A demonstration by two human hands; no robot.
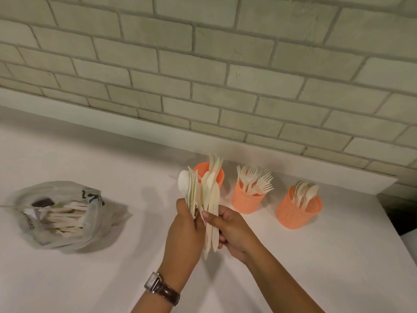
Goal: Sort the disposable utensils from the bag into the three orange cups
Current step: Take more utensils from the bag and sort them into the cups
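Observation:
Above the counter I hold a bunch of cream disposable utensils [208, 199], mostly knives with one white spoon at its left edge. My left hand [185, 231] grips the left part of the bunch. My right hand [228, 229] pinches several knives at their handles. Behind the bunch stands the left orange cup [204, 169] with knives in it. The middle orange cup [247, 199] holds forks. The right orange cup [295, 211] holds spoons. At the left lies the open plastic bag [67, 213] with more utensils inside.
The white counter [112, 279] meets a low white ledge and a brick wall [203, 64] behind the cups. Its right edge [392, 224] drops off just past the spoon cup. A watch sits on my left wrist.

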